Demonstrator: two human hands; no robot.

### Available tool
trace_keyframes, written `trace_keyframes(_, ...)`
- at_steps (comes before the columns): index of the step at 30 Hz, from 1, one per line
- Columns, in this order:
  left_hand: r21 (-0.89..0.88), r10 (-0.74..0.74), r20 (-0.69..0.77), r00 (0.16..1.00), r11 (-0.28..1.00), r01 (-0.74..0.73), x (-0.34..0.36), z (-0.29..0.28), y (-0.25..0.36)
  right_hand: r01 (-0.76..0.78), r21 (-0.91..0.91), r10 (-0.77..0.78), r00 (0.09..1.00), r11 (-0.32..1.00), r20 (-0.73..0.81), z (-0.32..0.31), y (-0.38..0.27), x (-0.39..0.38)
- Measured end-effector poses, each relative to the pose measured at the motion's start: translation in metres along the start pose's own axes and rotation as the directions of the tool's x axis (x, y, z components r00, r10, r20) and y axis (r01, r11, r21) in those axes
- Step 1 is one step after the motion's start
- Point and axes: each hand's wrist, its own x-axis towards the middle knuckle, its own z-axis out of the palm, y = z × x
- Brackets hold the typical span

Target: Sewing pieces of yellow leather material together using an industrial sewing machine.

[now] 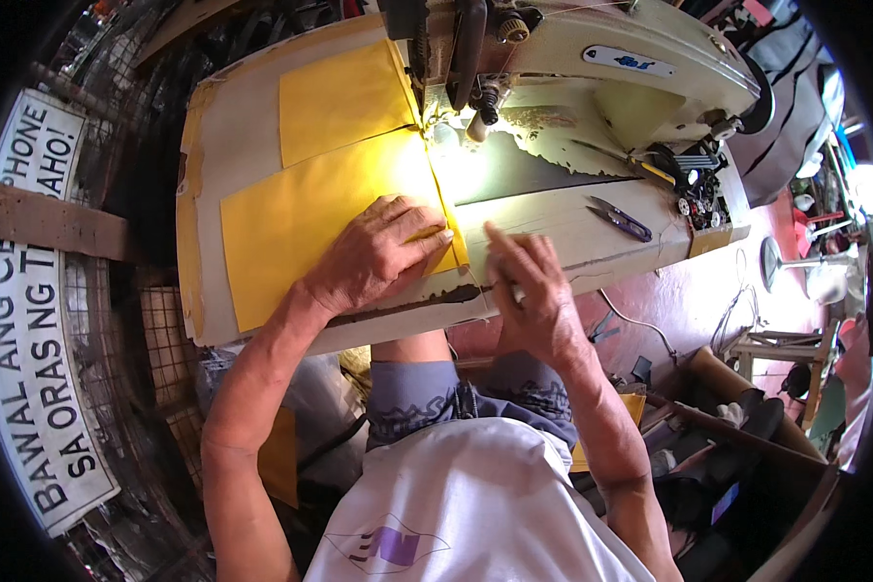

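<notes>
Two flat yellow fabric pieces lie on the sewing table: a nearer yellow piece (301, 223) and a farther yellow piece (339, 92). A narrow folded strip runs down their right edge, toward the sewing machine's needle area (443, 136). My left hand (383, 247) rests on the nearer piece, its fingers bent and closed on the folded edge near the front. Just right of that edge, my right hand (533, 286) hovers over the table front, slightly blurred. Its fingers are stretched and apart, and I see no fabric in them.
The cream sewing machine (640, 73) arches over the table's far right, its lamp glaring on the bed. Thread snips (619, 219) lie on the tabletop (543, 218), near bobbins and small metal parts (694, 184). A wire-mesh wall with a white sign (44, 310) stands left.
</notes>
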Motion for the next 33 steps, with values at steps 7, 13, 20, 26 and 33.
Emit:
trace_keyframes(7,0.015,-0.022,0.047,0.999,1.0,0.021,-0.002,0.001,0.0,0.176,-0.096,-0.172,0.984,0.98,0.054,-0.003,0.019,0.001)
trace_keyframes(13,-0.009,-0.006,0.037,0.999,1.0,0.007,-0.001,-0.002,0.003,0.272,-0.119,-0.265,0.962,0.955,0.07,0.001,0.021,-0.001)
trace_keyframes(20,-0.019,0.03,0.051,0.998,0.999,-0.029,-0.003,-0.002,0.001,0.262,-0.084,-0.26,0.965,0.961,0.032,0.011,0.017,0.007)
trace_keyframes(26,-0.039,0.018,0.058,0.998,0.999,-0.015,-0.004,-0.002,-0.001,0.339,-0.383,-0.34,0.938,0.859,0.067,0.023,0.0,-0.001)
trace_keyframes(33,-0.086,-0.005,0.049,0.999,0.996,0.009,-0.002,-0.003,0.001,0.397,-0.525,-0.335,0.917,0.753,0.214,0.017,-0.011,0.007)
